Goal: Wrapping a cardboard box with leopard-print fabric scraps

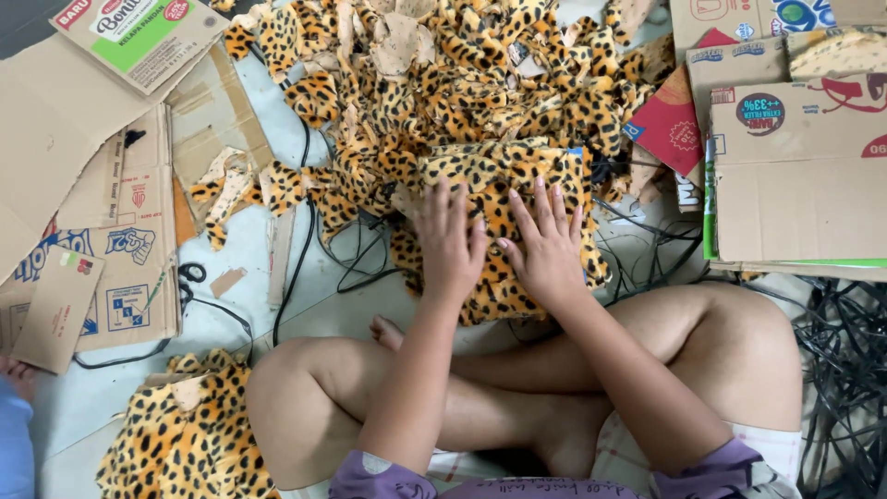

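I sit cross-legged on the floor. Both palms press flat on a piece of leopard-print plush fabric (504,180) lying in front of my knees. My left hand (450,242) rests on its left part with the fingers spread. Beside it, almost touching, my right hand (547,245) lies on the right part, fingers apart and pointing away from me. Neither hand grips anything. Behind the piece rises a big heap of leopard-print fabric scraps (443,65).
Flattened cardboard boxes (83,185) cover the floor at left, more cardboard boxes (795,176) stand at right. Black cables (296,277) run under the fabric, with a tangle of black straps (845,379) at far right. Another leopard-print stack (185,434) lies by my left knee.
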